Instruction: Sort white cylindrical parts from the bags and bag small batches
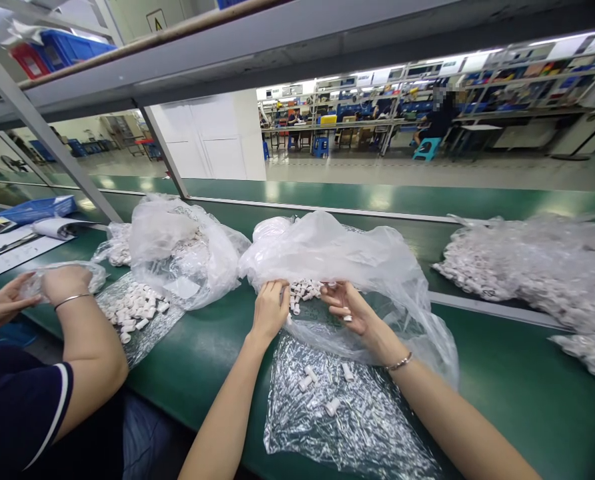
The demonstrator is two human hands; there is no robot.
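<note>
A large clear plastic bag point(337, 250) lies in front of me with its mouth towards me. White plastic fittings point(305, 291), short and tube-like, are heaped in the mouth. My left hand point(271, 310) is at the left side of the mouth, fingers curled and pressed together beside the heap; what they grip is hidden. On the right of the heap, my right hand point(351, 310) is turned partly palm up, its fingers bent around small white fittings point(347, 318). Several loose fittings point(307, 379) rest nearer to me on a crinkled clear plastic sheet point(297, 427).
At the left, a co-worker's hands point(67, 283) handle a clear bag beside another fitting pile point(137, 310). A second filled bag point(177, 247) stands behind it. Bagged white parts point(527, 260) lie at the right. A metal shelf point(277, 53) spans overhead above the green table point(502, 387).
</note>
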